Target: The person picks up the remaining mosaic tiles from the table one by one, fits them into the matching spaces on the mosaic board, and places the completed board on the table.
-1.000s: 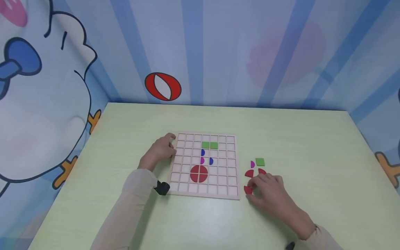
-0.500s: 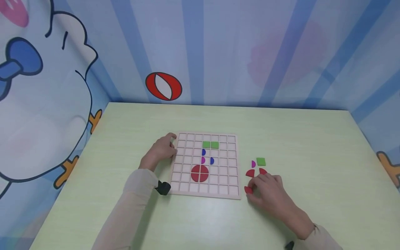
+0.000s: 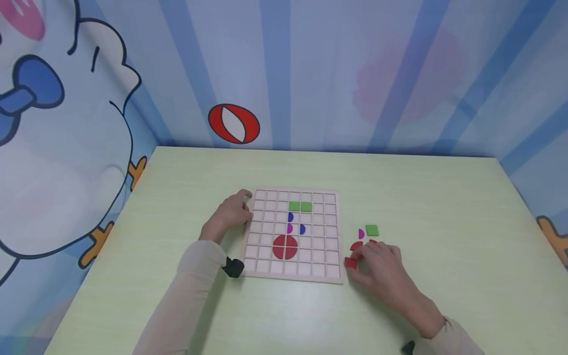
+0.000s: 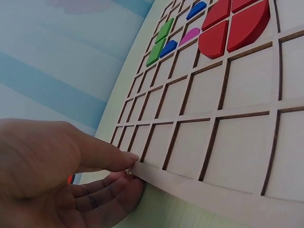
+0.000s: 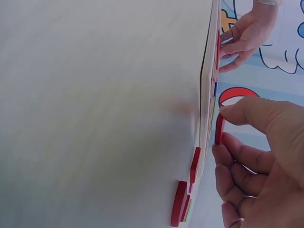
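Head view: right hand (image 3: 383, 271) pinches red piece (image 3: 351, 263) just off the board (image 3: 317, 230) (left hand (image 3: 229, 211) loosely touches its edge).

Perhaps a children's playroom, judging by cartoon-printed walls (image 3: 319, 74) around a pale table (image 3: 421, 197).

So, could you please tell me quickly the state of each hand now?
Left hand: holding the grid board at its left edge.
Right hand: pinching one red piece.
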The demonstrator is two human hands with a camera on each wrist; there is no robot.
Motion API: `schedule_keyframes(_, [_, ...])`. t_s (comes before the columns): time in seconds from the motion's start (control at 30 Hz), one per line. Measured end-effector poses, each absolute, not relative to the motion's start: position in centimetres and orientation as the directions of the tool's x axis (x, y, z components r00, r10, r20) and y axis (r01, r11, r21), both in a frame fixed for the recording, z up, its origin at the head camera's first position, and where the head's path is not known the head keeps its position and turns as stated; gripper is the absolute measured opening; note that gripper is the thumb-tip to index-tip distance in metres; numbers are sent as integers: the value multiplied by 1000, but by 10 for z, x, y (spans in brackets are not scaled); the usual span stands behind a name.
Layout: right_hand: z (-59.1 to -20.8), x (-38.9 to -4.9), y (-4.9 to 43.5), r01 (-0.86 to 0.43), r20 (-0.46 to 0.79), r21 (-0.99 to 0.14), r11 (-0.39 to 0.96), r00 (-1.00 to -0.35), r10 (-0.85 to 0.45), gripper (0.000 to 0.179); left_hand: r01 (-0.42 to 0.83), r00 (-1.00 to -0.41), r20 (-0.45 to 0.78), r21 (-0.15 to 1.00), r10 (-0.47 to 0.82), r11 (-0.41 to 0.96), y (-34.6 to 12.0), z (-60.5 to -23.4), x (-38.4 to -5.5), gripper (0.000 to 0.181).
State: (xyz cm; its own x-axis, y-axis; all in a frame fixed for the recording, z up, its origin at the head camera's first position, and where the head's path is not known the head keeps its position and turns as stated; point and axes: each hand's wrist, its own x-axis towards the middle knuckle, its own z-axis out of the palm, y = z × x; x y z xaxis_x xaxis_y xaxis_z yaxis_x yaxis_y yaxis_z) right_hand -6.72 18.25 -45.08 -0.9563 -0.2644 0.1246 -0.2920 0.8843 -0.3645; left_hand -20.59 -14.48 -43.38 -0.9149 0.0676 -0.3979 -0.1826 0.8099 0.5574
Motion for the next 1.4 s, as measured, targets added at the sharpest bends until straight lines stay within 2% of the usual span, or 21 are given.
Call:
schedule_keyframes(0.43, [-437,-78,167,-273,234,-467,841,-956,-180,18,-180,-919,-390,545,58,819,-143,-433,-204,57])
schedule_keyframes(0.87, [-430,-87,138,-172,163,-526,833,-982,-100,23,-192,-916,-398,549,52,813,-143,-435,-205,56])
schedule_keyframes(1.4, [-433,-92,113,-127,126,-540,832,-990,-69,30,-200,-917,-397,547,41,813,-142,-434,-205,56])
